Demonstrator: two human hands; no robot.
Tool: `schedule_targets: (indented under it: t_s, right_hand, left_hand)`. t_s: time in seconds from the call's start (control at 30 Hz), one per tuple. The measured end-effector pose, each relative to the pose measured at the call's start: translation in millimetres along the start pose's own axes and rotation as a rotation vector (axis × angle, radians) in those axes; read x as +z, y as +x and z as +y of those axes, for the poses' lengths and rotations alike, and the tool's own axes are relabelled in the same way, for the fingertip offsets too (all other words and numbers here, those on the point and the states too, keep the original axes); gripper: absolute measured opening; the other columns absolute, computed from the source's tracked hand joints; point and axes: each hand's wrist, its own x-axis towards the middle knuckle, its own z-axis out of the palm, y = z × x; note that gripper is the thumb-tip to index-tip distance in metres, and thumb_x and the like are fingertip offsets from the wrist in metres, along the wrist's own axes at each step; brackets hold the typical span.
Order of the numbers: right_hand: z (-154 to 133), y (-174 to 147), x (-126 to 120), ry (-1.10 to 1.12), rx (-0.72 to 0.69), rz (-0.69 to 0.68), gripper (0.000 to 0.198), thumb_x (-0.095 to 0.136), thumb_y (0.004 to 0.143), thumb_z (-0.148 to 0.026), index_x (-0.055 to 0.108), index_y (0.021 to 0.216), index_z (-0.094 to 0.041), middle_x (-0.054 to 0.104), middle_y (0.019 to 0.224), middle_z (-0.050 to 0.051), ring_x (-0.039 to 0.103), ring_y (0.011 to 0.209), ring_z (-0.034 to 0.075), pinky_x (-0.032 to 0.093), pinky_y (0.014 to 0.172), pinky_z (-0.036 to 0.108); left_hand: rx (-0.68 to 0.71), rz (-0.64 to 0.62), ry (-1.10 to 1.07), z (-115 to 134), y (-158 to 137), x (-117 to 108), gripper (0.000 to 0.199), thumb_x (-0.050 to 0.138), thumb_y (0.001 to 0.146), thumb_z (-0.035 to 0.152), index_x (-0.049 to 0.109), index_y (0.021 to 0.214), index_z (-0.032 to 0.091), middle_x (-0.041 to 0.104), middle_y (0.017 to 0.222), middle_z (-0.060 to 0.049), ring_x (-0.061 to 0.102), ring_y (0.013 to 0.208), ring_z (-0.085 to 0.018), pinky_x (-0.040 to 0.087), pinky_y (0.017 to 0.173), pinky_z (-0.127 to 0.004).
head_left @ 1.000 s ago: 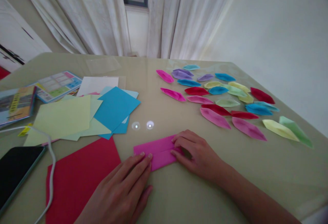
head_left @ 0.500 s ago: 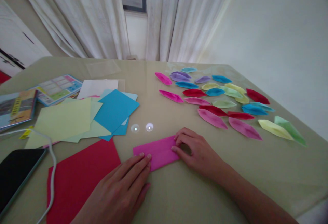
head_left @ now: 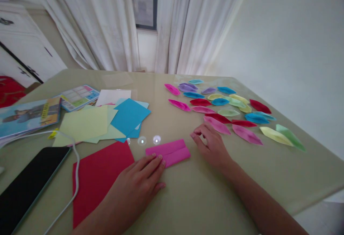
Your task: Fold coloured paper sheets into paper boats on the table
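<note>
Flat, oblong strip of folded magenta paper (head_left: 176,151); lengthwise seam visible. Left hand (head_left: 139,181): fingers together, pressing its left end. Right hand (head_left: 212,149): fingers curled, thumb tip against forefinger.

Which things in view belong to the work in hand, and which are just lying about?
Work in hand:
pink folded paper, touched by the left hand; right hand apart from it
folded paper shapes at the right
likely supplies: red sheet, blue sheet, pale yellow sheet

Apparently just lying about:
phone
white cable
picture booklet
</note>
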Motion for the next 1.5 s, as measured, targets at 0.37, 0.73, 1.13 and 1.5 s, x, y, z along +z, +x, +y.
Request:
schedule_targets:
  t_s: [0.37, 0.73, 1.13, 1.5]
  right_hand:
    - [-61, -74, 23, -0.085, -0.321, -0.498, 0.107, 0.050, 0.094, -0.086, 0.033, 0.167, -0.009, 0.041, 0.168, 0.021, 0.046, 0.153, 0.037, 0.043, 0.123, 0.051]
    - [-33, -79, -4, -0.206, -0.182, -0.519, 0.105, 0.051, 0.094, -0.085, 0.044, 0.162, -0.006, 0.045, 0.165, 0.024, 0.050, 0.150, 0.039, 0.039, 0.126, 0.056]
    - [-27, -81, 4, -0.251, -0.301, -0.413, 0.097, 0.053, 0.098, -0.078, 0.051, 0.156, 0.000, 0.053, 0.157, 0.030, 0.057, 0.143, 0.043, 0.046, 0.118, 0.059]
    - [-28, -82, 3, -0.295, -0.297, -0.446, 0.099, 0.045, 0.099, -0.082, 0.049, 0.157, -0.001, 0.050, 0.160, 0.028, 0.055, 0.144, 0.041, 0.044, 0.119, 0.056]
  left_hand:
    - [0.015, 0.057, 0.007, -3, 3, -8, 0.031, 0.060, 0.106, 0.028, 0.071, 0.134, 0.021, 0.077, 0.133, -0.007, 0.071, 0.123, -0.027, 0.058, 0.106, -0.044]
    - [0.091, 0.207, 0.180, -12, -18, 0, 0.050, 0.033, 0.114, 0.045, 0.074, 0.135, 0.025, 0.075, 0.140, -0.004, 0.067, 0.130, -0.024, 0.039, 0.121, -0.043]
    - [0.122, 0.152, -0.007, -3, 11, -42, 0.029, 0.050, 0.109, 0.025, 0.074, 0.124, 0.023, 0.077, 0.131, -0.008, 0.073, 0.114, -0.028, 0.054, 0.100, -0.047]
    - [0.041, -0.051, -0.170, -15, 36, -5, 0.028, 0.069, 0.098, 0.020, 0.077, 0.124, 0.025, 0.078, 0.132, -0.007, 0.073, 0.121, -0.030, 0.059, 0.105, -0.050]
